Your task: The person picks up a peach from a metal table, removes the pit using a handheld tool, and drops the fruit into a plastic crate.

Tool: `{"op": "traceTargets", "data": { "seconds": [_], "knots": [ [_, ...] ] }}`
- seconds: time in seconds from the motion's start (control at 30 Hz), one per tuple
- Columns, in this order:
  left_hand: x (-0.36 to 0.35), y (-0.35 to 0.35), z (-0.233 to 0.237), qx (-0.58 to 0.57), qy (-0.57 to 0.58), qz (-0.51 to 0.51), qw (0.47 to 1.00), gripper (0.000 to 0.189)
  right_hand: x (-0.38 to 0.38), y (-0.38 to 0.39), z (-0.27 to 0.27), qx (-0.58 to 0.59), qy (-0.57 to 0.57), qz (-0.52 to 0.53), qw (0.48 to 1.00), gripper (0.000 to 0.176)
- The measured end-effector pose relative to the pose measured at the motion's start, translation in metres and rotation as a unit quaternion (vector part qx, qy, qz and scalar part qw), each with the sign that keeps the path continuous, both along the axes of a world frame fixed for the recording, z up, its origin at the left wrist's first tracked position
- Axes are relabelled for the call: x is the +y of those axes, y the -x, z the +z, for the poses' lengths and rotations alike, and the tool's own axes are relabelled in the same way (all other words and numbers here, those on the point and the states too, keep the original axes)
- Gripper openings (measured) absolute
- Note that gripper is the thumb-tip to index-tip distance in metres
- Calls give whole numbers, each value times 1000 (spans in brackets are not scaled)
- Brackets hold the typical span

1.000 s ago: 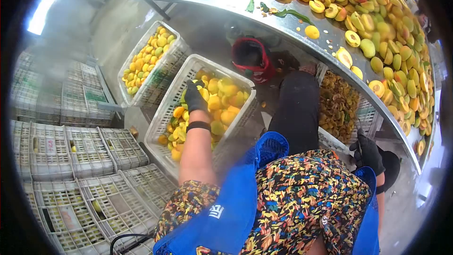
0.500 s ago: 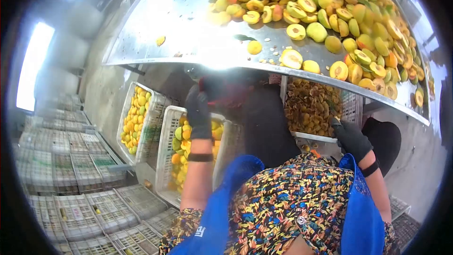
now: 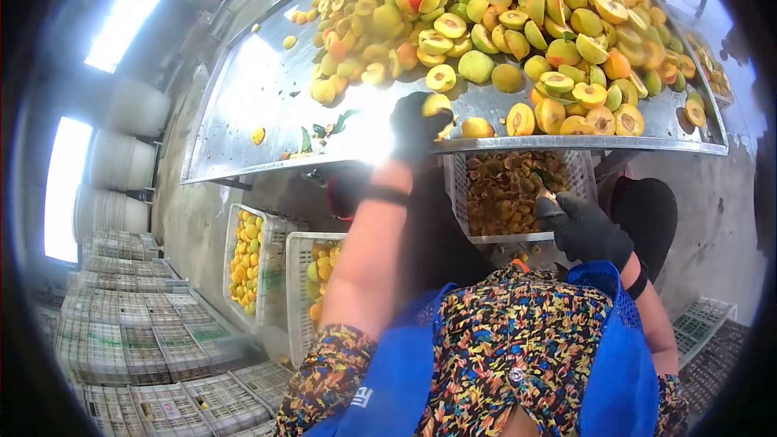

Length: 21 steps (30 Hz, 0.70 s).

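Note:
My left hand (image 3: pixel 414 131), in a dark glove, reaches over the near edge of the metal table (image 3: pixel 243 125) with its fingers curled around a yellow peach piece (image 3: pixel 437 105). More peach halves (image 3: pixel 477 128) lie just right of it. A large heap of whole and halved peaches (image 3: pixel 502 20) covers the table beyond. My right hand (image 3: pixel 589 231), also gloved, is closed below the table edge, beside a crate of brownish fruit scraps (image 3: pixel 506 194). A small pale tip shows at its fingers; what it is I cannot make out.
Two white crates of yellow peaches, one farther (image 3: pixel 247 263) and one nearer (image 3: pixel 301 299), stand on the floor at left. Stacked crates (image 3: pixel 137 324) fill the lower left. Another crate (image 3: pixel 702 328) sits at right. Leaves and bits (image 3: pixel 320 133) lie on the table.
My left hand has risen from above the left floor crate to the table and closed around a peach piece. My right hand stays near the scrap crate. The view has shifted.

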<state>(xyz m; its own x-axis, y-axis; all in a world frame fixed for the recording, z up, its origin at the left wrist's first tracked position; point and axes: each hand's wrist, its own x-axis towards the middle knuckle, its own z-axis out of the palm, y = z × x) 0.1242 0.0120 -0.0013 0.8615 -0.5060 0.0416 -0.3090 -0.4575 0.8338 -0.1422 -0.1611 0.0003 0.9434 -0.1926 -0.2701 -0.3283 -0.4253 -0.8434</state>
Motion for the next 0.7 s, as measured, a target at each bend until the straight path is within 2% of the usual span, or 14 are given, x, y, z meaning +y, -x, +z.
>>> {"op": "traceTargets", "data": {
  "seconds": [0.03,0.07,0.1,0.13,0.17,0.27,0.4,0.5,0.57,0.63,0.7],
  "knots": [
    [5,14,3,50,169,52,983,35,0,-2,3,-36,-36,7,999,42],
    [7,31,8,126,277,50,951,35,2,-4,16,-44,-113,14,992,40],
    [9,49,13,202,392,52,896,36,8,-9,24,-62,-159,25,985,40],
    [12,68,19,267,491,58,827,36,13,-14,31,-77,-204,37,975,39],
    [7,83,28,355,591,29,724,36,17,-19,36,-101,-218,51,969,38],
    [-1,121,33,343,542,5,767,33,22,-29,35,-147,-182,60,970,38],
    [-5,126,-14,110,401,4,910,34,22,-30,37,-149,-95,94,980,39],
    [-1,146,25,150,424,-43,892,38,24,-29,33,-191,-17,105,976,41],
    [-3,139,19,102,364,-46,925,30,25,-29,37,-179,2,96,979,41],
    [0,136,16,-46,258,-58,963,22,25,-28,39,-196,52,94,975,40],
    [5,135,21,-221,131,-59,965,16,25,-28,37,-264,145,105,948,37]
  ]
}}
